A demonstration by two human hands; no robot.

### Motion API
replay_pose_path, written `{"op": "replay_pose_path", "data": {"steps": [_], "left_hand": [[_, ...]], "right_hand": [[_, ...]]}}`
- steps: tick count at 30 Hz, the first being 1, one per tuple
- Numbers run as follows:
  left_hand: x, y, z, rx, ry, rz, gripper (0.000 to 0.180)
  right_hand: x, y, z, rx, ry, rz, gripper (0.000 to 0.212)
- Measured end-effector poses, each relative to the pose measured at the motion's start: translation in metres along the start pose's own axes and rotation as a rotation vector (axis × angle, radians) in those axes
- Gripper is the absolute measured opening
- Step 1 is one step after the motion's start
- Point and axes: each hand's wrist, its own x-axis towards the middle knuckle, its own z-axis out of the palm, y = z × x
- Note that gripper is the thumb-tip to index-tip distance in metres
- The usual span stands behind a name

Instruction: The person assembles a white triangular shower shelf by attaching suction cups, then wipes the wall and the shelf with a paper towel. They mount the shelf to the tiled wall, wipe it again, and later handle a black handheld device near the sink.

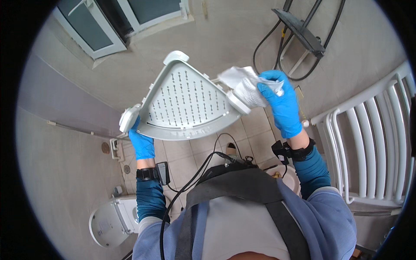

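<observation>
A pale grey corner shelf (184, 97), fan-shaped with rows of small drain holes, is held up in front of me. My left hand (141, 141), in a blue glove, grips its left corner from below; the fingers are partly hidden behind the shelf. In my right hand (281, 102), also gloved in blue, a crumpled white cloth (247, 84) is pinched. The cloth lies beside the shelf's right corner and seems to touch it. Its left end is slightly blurred.
A white towel radiator (372, 143) covers the right wall. At lower left stands a toilet (115, 221), and a pale basin (288, 177) sits on the tiled floor (255, 123) near my right side. A window (99, 26) hangs open at upper left. Dark hoses and a black wall shelf (299, 32) are at upper right.
</observation>
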Motion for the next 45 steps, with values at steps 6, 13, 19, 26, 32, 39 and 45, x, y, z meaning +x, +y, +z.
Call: {"op": "replay_pose_path", "data": {"steps": [6, 13, 19, 26, 32, 39, 45], "left_hand": [[0.046, -0.056, 0.048, 0.054, -0.017, -0.019, 0.032], [0.084, -0.077, 0.110, 0.017, 0.030, 0.004, 0.032], [0.080, -0.086, 0.131, 0.090, 0.036, 0.010, 0.038], [0.070, -0.075, 0.162, 0.120, 0.075, -0.089, 0.036], [0.093, -0.071, 0.212, 0.177, 0.076, -0.166, 0.037], [0.105, -0.061, 0.275, 0.220, -0.001, -0.113, 0.040], [0.101, -0.036, 0.323, 0.342, -0.053, -0.035, 0.032]], "right_hand": [[0.055, 0.022, -0.062, -0.262, -0.429, -0.028, 0.019], [0.140, 0.026, -0.112, 0.225, -0.132, 0.132, 0.024], [0.188, 0.050, -0.140, 0.506, 0.120, 0.108, 0.031], [0.210, 0.050, -0.145, 0.501, 0.098, 0.191, 0.038], [0.290, 0.007, -0.146, 0.404, 0.055, 0.133, 0.063], [0.416, -0.045, -0.139, -0.126, 0.154, -0.343, 0.056], [0.529, -0.090, -0.194, -0.977, 0.573, -0.710, 0.051]]}}
